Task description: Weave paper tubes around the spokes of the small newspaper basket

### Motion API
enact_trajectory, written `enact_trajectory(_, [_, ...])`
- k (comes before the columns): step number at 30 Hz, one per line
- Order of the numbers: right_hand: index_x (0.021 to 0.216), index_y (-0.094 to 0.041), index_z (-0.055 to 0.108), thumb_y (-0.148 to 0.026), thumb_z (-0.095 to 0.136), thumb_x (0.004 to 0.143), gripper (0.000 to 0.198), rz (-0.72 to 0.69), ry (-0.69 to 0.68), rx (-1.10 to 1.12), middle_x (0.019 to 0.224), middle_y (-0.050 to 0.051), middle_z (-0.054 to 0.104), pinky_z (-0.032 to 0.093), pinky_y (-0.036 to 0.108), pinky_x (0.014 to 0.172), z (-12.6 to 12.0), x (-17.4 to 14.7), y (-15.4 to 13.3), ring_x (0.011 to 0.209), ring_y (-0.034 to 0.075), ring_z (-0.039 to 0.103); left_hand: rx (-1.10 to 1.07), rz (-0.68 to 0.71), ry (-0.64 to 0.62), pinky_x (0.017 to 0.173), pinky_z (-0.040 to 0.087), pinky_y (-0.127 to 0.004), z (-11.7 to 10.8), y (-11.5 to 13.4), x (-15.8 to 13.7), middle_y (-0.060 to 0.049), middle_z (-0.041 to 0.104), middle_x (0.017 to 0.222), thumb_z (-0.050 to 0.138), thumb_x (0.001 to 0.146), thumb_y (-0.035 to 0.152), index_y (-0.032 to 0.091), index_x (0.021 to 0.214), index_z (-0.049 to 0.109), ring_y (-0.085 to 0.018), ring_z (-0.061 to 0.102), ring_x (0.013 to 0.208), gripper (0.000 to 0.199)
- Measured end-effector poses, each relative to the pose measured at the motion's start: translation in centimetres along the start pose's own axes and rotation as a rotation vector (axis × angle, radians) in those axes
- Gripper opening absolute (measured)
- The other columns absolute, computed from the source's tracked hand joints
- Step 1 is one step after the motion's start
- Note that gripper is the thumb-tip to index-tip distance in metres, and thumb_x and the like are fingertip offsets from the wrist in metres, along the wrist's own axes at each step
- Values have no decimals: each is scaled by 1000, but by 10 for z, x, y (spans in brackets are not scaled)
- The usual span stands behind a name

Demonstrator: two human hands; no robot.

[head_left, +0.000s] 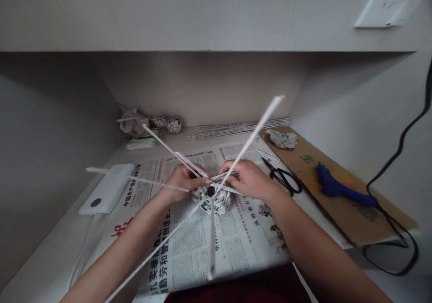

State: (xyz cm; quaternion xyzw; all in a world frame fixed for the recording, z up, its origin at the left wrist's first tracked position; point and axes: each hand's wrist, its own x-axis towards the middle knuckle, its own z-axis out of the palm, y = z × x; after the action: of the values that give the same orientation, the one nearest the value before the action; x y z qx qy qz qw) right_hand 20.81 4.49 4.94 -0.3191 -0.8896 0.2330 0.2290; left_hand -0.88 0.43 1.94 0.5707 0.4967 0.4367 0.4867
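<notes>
A small round weave of rolled newspaper [218,203] sits over the newspaper sheet, with a dark opening at its top. Several long paper tubes [251,141] stick out from it in all directions, one rising steeply to the upper right. My left hand [185,178] is closed at the weave's left rim, its thumb and fingers pinching paper tubes. On the opposite side, my right hand [248,177] is also closed, with a paper tube between its fingers near the rim. The fingertips partly hide where the tubes cross.
Black scissors [283,177] lie to the right, beside a cardboard sheet [324,213] bearing a blue glue gun [340,189] with a black cord and crumpled paper [282,139]. A white power bank [107,190] lies left. Paper tubes [232,130] and a woven piece [173,124] lie behind.
</notes>
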Motion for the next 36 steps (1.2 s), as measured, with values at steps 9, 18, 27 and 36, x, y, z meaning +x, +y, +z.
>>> enact_trajectory(9, [95,-23,68,-12,61,80,20,71,74,80,93,2,71,44,29,75,-6,-1,5,83,16,62,42,38,-113,58,45,-23,2,0,-1,-3,66,67,77,71,33,12,78,69,-11,57,62,22])
enact_trajectory(18, [87,-22,69,-20,65,81,8,-33,252,251,88,2,69,49,30,78,-13,-1,0,85,16,63,22,-63,-96,38,36,-17,10,8,-6,3,56,52,78,68,34,12,77,65,-6,45,41,27])
enact_trajectory(27, [123,-24,48,-48,68,78,54,321,426,878,115,9,62,54,29,62,-5,7,7,81,17,66,73,-18,111,34,35,-17,12,10,-8,3,57,49,78,66,29,14,68,59,-6,45,36,25])
enact_trajectory(36, [84,-15,69,-41,78,67,31,440,98,856,65,1,66,50,26,59,19,5,-5,58,13,61,48,-17,115,37,35,-18,11,9,-6,4,57,50,80,64,33,15,68,58,-6,45,38,29])
